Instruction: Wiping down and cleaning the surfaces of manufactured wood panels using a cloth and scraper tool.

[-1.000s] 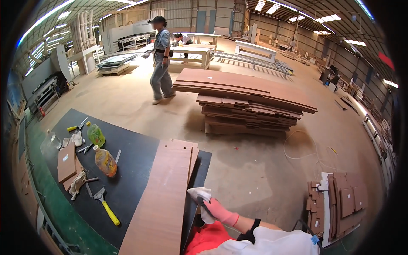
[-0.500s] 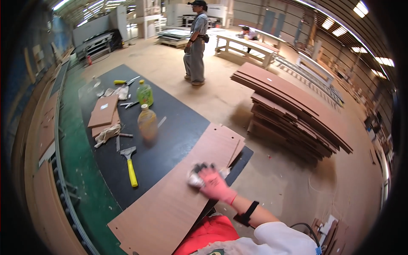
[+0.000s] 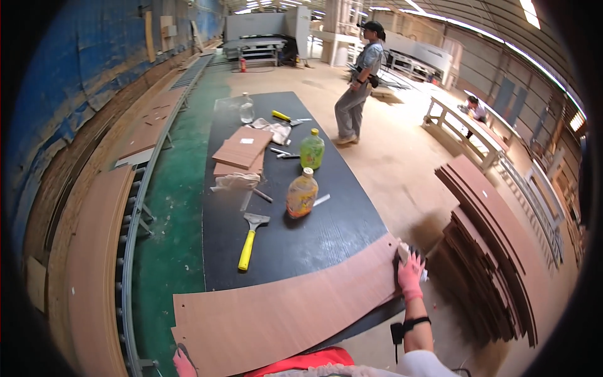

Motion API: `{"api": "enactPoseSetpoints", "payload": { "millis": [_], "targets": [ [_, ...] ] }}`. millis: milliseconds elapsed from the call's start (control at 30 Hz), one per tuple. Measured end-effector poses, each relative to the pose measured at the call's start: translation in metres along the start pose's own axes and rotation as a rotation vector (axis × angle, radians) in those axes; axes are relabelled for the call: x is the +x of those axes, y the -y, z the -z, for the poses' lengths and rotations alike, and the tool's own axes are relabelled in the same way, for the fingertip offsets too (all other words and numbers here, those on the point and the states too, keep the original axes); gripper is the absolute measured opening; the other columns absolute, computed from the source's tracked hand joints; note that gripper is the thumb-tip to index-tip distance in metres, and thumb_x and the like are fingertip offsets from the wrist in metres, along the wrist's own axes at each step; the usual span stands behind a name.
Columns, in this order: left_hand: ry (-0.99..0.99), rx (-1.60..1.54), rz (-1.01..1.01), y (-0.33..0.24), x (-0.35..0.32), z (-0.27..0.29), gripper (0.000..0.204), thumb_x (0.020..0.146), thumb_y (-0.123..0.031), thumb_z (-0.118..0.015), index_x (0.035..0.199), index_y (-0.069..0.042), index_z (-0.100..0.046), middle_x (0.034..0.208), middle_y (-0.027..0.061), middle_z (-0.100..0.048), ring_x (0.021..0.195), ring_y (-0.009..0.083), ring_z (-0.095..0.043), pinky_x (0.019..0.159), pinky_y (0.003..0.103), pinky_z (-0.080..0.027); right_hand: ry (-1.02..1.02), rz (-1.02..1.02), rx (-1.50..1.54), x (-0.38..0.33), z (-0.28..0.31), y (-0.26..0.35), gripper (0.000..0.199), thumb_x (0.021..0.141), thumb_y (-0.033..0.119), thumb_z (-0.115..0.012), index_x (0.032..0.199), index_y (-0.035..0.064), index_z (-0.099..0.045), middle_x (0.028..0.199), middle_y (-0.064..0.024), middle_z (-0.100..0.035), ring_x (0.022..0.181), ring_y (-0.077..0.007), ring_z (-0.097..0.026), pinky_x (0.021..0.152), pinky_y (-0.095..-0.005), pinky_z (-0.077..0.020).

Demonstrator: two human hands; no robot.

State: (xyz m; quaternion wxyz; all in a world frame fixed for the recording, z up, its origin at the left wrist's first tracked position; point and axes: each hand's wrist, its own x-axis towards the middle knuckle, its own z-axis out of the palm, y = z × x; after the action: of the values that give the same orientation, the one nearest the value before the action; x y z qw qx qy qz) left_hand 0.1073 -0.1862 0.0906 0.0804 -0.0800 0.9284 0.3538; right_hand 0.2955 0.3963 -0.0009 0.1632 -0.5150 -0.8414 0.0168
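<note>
I'm in the middle of handling the long brown veneer sheet, which lies across the near end of the black tabletop, stretching from the near left to the right edge. My right hand, in a pink glove, rests at the sheet's right end, fingers closed around a small pale pad or block pressed to the edge; I can't tell exactly what it is. My left hand barely shows at the bottom of the view, touching the sheet's near left edge; whether it is spread or gripping I cannot tell. I judge the step to be steadying and working the sheet's right end. The next move, I reckon, calls for even pressure from both hands so the thin sheet doesn't slide or buckle. Farther along the tabletop lie a yellow-handled scraper and an orange bottle, well apart from my hands
</note>
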Motion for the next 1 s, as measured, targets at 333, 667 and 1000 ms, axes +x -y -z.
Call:
{"api": "enactPoseSetpoints", "payload": {
  "millis": [333,667,1000],
  "targets": [
    [-0.066,0.132,0.031,0.112,0.039,-0.042,0.041,0.095,-0.026,-0.039,0.123,0.003,-0.045,0.118,0.0237,-0.048,0.111,0.0360,-0.045,0.094,0.038,-0.039,0.557,1.078,0.175,-0.137,0.071,0.166,0.060,0.065,0.032,-0.067,0.115,0.0031,-0.050,0.115,-0.0129,-0.049,0.117,-0.0303,-0.042,0.103,-0.0552,-0.0212],
    [0.061,-0.080,0.110,0.074,0.027,-0.017,0.040,0.092,-0.025,-0.046,0.122,0.002,-0.046,0.116,0.0217,-0.050,0.110,0.0290,-0.048,0.093,0.034,-0.039,1.489,0.096,0.980,-0.147,0.031,0.088,0.052,0.087,0.028,-0.054,0.130,0.0021,-0.040,0.124,-0.0115,-0.050,0.118,-0.0213,-0.045,0.100,-0.0319,-0.0341],
    [-0.152,-0.298,0.179,0.059,0.036,-0.010,0.045,0.092,-0.033,-0.046,0.117,0.005,-0.049,0.114,0.0195,-0.052,0.107,0.0282,-0.049,0.092,0.034,-0.038,1.484,-0.060,1.191,-0.121,0.068,0.023,0.038,0.092,0.032,-0.048,0.114,0.0023,-0.054,0.103,-0.0015,-0.055,0.094,-0.0080,-0.048,0.085,-0.0250,-0.0398]
  ]
}}
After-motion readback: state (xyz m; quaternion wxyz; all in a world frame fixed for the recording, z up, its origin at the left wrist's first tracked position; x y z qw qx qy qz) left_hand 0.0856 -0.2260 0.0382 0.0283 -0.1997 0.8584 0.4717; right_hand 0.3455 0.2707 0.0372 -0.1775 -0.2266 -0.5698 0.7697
